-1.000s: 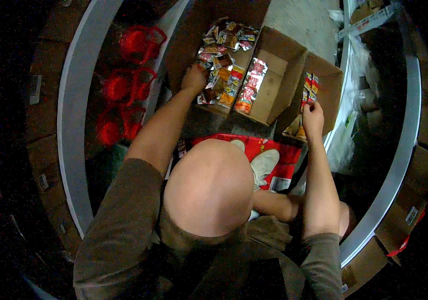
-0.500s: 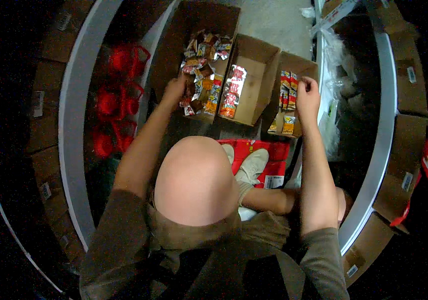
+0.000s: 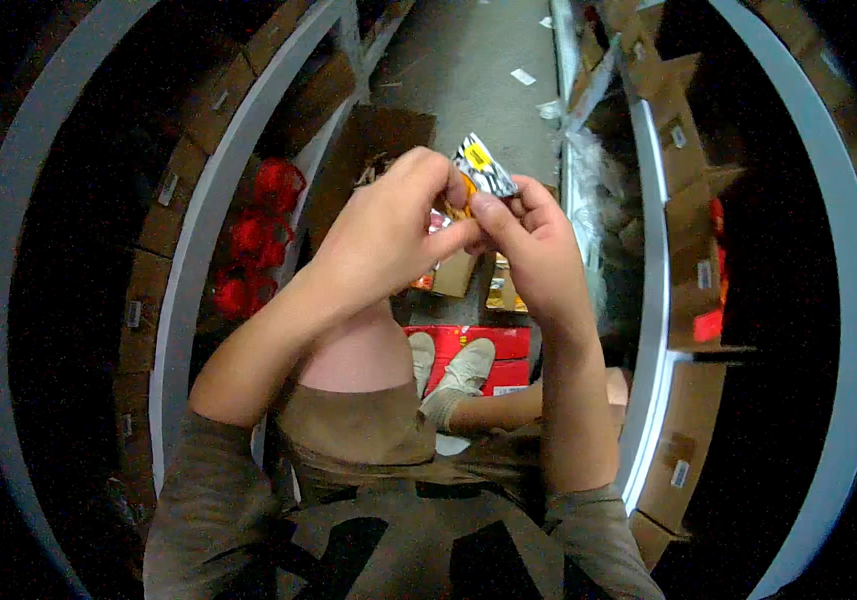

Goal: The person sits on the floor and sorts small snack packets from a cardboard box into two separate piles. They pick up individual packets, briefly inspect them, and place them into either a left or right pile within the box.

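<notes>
Sachet (image 3: 483,172) over boxes (image 3: 456,274) (packets (image 3: 422,284) inside)

Room over aisle (image 3: 478,70), shelves (image 3: 656,250) hemming (both sides)

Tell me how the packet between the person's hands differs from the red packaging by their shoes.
The packet is much smaller than the red packaging. The packet looks mostly silvery with dark marks, while the packaging is mainly red. The packet is up between the left hand and right hand; the packaging lies low by the shoes. Both show some yellow.
</notes>
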Available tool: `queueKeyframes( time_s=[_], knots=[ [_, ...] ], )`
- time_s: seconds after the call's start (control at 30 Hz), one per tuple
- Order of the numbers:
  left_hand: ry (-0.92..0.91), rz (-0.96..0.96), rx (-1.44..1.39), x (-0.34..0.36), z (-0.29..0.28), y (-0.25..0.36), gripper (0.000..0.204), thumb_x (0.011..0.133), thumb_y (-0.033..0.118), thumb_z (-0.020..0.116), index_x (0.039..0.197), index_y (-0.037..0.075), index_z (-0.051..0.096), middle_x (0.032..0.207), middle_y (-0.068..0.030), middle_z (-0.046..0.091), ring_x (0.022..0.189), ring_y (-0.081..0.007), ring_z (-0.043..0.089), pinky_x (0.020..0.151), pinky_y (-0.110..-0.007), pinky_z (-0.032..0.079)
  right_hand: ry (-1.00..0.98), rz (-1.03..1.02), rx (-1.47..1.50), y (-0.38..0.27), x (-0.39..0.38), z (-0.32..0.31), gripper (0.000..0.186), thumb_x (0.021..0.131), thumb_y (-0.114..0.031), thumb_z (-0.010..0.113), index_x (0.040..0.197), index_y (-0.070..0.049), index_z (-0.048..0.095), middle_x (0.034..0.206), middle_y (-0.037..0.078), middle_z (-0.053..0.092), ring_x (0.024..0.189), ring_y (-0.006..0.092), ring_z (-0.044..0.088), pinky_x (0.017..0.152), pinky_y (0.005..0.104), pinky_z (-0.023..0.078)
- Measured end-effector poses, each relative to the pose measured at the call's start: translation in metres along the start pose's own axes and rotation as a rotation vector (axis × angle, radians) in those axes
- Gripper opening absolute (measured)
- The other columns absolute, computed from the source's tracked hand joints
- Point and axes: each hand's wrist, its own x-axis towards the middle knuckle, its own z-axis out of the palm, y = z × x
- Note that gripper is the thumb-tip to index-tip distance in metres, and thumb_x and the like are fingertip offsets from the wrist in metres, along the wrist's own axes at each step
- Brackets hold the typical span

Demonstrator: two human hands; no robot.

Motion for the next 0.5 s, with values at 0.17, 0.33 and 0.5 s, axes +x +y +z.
queueKeyframes(
  time_s=[0.17,0.33,0.5],
  knots=[
    [-0.074,-0.221,-0.483,-0.018,0.014,0.035,0.045,0.079,0.021,0.076,0.107,0.002,0.047,0.086,-0.0069,0.06,0.066,-0.0108,0.054,0.057,-0.024,0.045,0.056,-0.031,0.031,-0.024,-0.043,-0.019,0.025,0.093,-0.017,0.059,0.111,0.001,0.057,0.093,0.004,0.066,0.081,0.0084,0.059,0.072,0.0224,0.049],
    [-0.355,-0.446,-0.957,-0.029,0.028,0.041,0.042,0.087,0.017,0.068,0.119,0.003,0.045,0.089,-0.0014,0.062,0.065,-0.003,0.052,0.054,-0.018,0.042,0.045,-0.071,-0.037,-0.024,-0.059,-0.024,0.021,0.094,-0.018,0.058,0.102,0.001,0.062,0.091,0.004,0.065,0.078,0.007,0.058,0.071,0.0217,0.047],
    [-0.303,-0.425,-1.022,-0.036,0.043,0.037,0.031,0.089,0.015,0.065,0.114,0.004,0.049,0.09,0.0013,0.062,0.067,-0.0013,0.052,0.052,-0.017,0.039,0.137,-0.135,-0.154,0.001,-0.054,-0.033,0.022,0.095,-0.02,0.057,0.094,0.001,0.062,0.084,0.002,0.062,0.075,0.0066,0.057,0.069,0.0222,0.047]
  ],
)
